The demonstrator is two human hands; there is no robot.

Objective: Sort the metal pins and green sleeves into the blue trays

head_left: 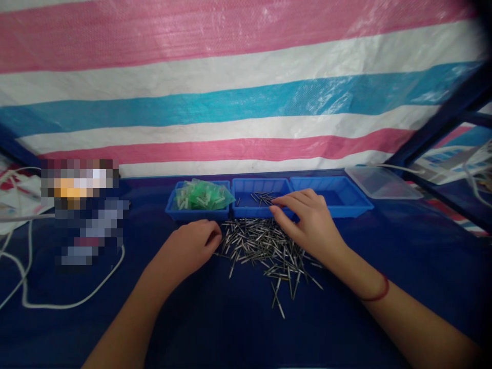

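A loose pile of thin metal pieces that look like blind rivets lies on the dark blue table in front of three blue bins. My left hand is at the pile's left edge, fingers curled toward the thumb; whatever they hold, if anything, is hidden. My right hand reaches over the front rim of the middle bin, fingers stretched out and slightly apart from the thumb. Close to its fingertips, a few rivets rest inside that bin. I see nothing held in the right hand.
The left bin holds clear and green plastic bags with small pieces in them. At right stands another blue bin, beside a translucent lid. A white cable loops across the left side. Behind hangs a striped sheet.
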